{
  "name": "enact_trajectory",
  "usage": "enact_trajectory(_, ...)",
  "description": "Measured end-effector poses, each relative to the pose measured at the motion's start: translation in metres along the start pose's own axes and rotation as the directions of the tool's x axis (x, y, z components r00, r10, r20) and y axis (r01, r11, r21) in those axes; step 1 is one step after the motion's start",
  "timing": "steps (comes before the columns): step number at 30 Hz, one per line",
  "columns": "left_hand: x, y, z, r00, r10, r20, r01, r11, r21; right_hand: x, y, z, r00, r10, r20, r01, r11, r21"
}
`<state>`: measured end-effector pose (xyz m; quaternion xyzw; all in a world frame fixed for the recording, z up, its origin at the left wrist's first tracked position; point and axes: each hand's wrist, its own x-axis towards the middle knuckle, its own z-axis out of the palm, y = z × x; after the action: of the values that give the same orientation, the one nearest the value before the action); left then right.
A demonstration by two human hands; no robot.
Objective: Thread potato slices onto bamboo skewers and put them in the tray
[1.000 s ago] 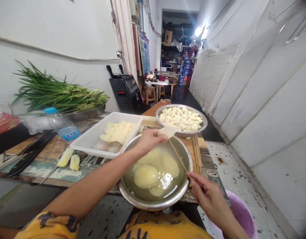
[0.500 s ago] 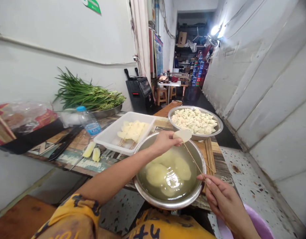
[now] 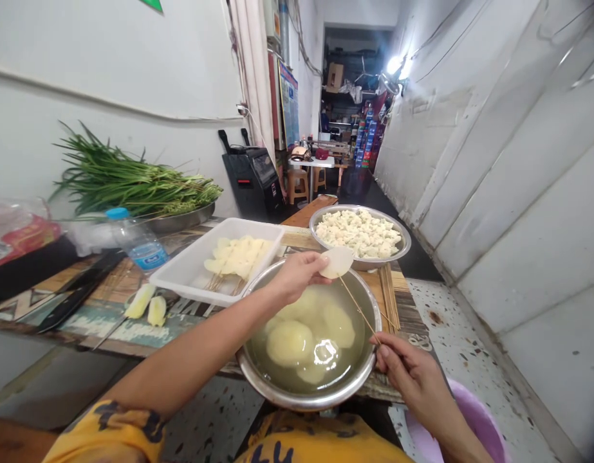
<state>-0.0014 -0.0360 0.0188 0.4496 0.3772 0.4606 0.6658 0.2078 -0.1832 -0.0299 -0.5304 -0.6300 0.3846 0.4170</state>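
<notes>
Between the fingers of my left hand (image 3: 299,273) is a thin pale potato slice (image 3: 337,262), held above the far rim of a metal bowl (image 3: 309,400). My right hand (image 3: 405,363) pinches a thin wooden skewer (image 3: 357,305) near its lower end. The skewer slants up to the slice, its tip at or in the slice's lower edge; I cannot tell how deep. Under both hands, potato slices (image 3: 290,343) lie in the bowl's cloudy water. To the left, a white plastic tray (image 3: 181,283) holds skewered slices (image 3: 239,257).
Cauliflower pieces (image 3: 357,231) fill a metal basin behind the bowl. Loose skewers (image 3: 388,299) lie at right. On the left are a water bottle (image 3: 142,247), a knife (image 3: 79,296), a peeler beside two pale vegetable pieces (image 3: 156,311), and green chives (image 3: 132,186). A purple tub (image 3: 480,418) stands below right.
The whole view has swung slightly right, so the scene appears further left. My hands keep hold of the slice and skewer, and the slice's face is turned more toward me.
</notes>
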Motion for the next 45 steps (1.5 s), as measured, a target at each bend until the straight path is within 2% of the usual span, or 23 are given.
enact_trajectory(4, 0.001, -0.003, 0.001, 0.999, 0.039, -0.028, -0.039, 0.999, -0.012, 0.006, -0.005, 0.002, 0.976, 0.177, 0.127, -0.197, 0.967, 0.163)
enact_trajectory(6, -0.001, -0.005, 0.002, 0.998, 0.063, -0.018, -0.063, 0.998, 0.012, 0.013, -0.01, 0.004, 0.963, 0.217, 0.162, -0.247, 0.948, 0.202)
enact_trajectory(11, -0.006, -0.006, 0.006, 0.992, 0.113, 0.053, -0.119, 0.985, 0.127, 0.03, -0.015, 0.009, 0.994, 0.105, -0.019, -0.102, 0.988, 0.12)
enact_trajectory(14, -0.007, -0.006, 0.007, 0.993, 0.114, 0.022, -0.116, 0.983, 0.141, 0.033, -0.013, 0.011, 0.993, -0.029, -0.112, 0.026, 0.999, -0.032)
enact_trajectory(16, -0.007, -0.005, 0.007, 0.993, 0.118, -0.011, -0.116, 0.984, 0.134, 0.033, -0.015, 0.012, 0.99, -0.046, -0.134, 0.043, 0.999, -0.021)
enact_trajectory(18, -0.006, -0.005, 0.007, 0.99, 0.14, -0.024, -0.136, 0.981, 0.135, 0.032, -0.018, 0.013, 0.996, 0.059, -0.064, -0.048, 0.986, 0.162)
enact_trajectory(21, -0.005, -0.005, 0.007, 0.987, 0.16, -0.023, -0.155, 0.979, 0.132, 0.033, -0.025, 0.012, 0.96, 0.203, 0.192, -0.275, 0.81, 0.518)
enact_trajectory(23, -0.005, -0.005, 0.006, 0.989, 0.144, -0.02, -0.141, 0.984, 0.112, 0.034, -0.027, 0.01, 0.936, 0.203, 0.289, -0.344, 0.711, 0.614)
enact_trajectory(24, -0.005, -0.005, 0.006, 0.991, 0.135, -0.015, -0.133, 0.986, 0.099, 0.034, -0.027, 0.009, 0.933, 0.2, 0.299, -0.348, 0.708, 0.614)
enact_trajectory(25, -0.005, -0.006, 0.006, 0.992, 0.13, -0.008, -0.128, 0.988, 0.09, 0.033, -0.026, 0.008, 0.939, 0.202, 0.279, -0.332, 0.742, 0.582)
enact_trajectory(27, -0.005, -0.006, 0.005, 0.993, 0.122, 0.003, -0.121, 0.99, 0.078, 0.032, -0.022, 0.008, 0.978, 0.164, 0.129, -0.203, 0.89, 0.408)
enact_trajectory(29, -0.005, -0.005, 0.005, 0.994, 0.106, 0.006, -0.107, 0.992, 0.061, 0.029, -0.016, 0.008, 0.998, -0.025, -0.058, 0.03, 0.997, 0.076)
enact_trajectory(30, -0.005, -0.004, 0.004, 0.996, 0.087, 0.01, -0.087, 0.995, 0.047, 0.028, -0.013, 0.008, 0.981, -0.159, -0.111, 0.148, 0.983, -0.104)
enact_trajectory(32, -0.006, -0.002, 0.004, 0.999, 0.022, 0.025, -0.022, 1.0, 0.009, 0.026, -0.008, 0.008, 0.922, -0.372, -0.112, 0.31, 0.878, -0.365)
enact_trajectory(34, -0.007, 0.002, 0.004, 0.998, -0.055, 0.04, 0.056, 0.998, -0.025, 0.025, -0.005, 0.007, 0.887, -0.454, -0.083, 0.375, 0.814, -0.444)
enact_trajectory(35, -0.008, 0.003, 0.005, 0.995, -0.087, 0.044, 0.088, 0.995, -0.038, 0.025, -0.004, 0.006, 0.89, -0.449, -0.082, 0.378, 0.825, -0.42)
enact_trajectory(37, -0.009, 0.007, 0.005, 0.991, -0.123, 0.053, 0.126, 0.99, -0.059, 0.027, -0.005, 0.003, 0.942, -0.327, -0.081, 0.304, 0.929, -0.213)
enact_trajectory(39, -0.01, 0.01, 0.006, 0.986, -0.141, 0.087, 0.148, 0.986, -0.077, 0.029, -0.007, 0.0, 0.997, -0.076, 0.03, 0.07, 0.983, 0.17)
enact_trajectory(40, -0.011, 0.01, 0.006, 0.983, -0.145, 0.109, 0.154, 0.984, -0.085, 0.031, -0.008, -0.002, 0.99, 0.037, 0.139, -0.085, 0.929, 0.359)
enact_trajectory(42, -0.011, 0.011, 0.006, 0.98, -0.138, 0.14, 0.152, 0.984, -0.095, 0.033, -0.01, -0.004, 0.93, 0.138, 0.341, -0.327, 0.736, 0.593)
enact_trajectory(43, -0.011, 0.011, 0.006, 0.981, -0.131, 0.145, 0.146, 0.985, -0.097, 0.033, -0.011, -0.004, 0.907, 0.151, 0.394, -0.387, 0.666, 0.637)
enact_trajectory(44, -0.011, 0.011, 0.005, 0.982, -0.124, 0.145, 0.138, 0.986, -0.096, 0.033, -0.012, -0.004, 0.9, 0.159, 0.406, -0.406, 0.645, 0.648)
enact_trajectory(45, -0.011, 0.01, 0.005, 0.983, -0.119, 0.142, 0.133, 0.987, -0.094, 0.032, -0.012, -0.004, 0.909, 0.168, 0.381, -0.387, 0.675, 0.627)
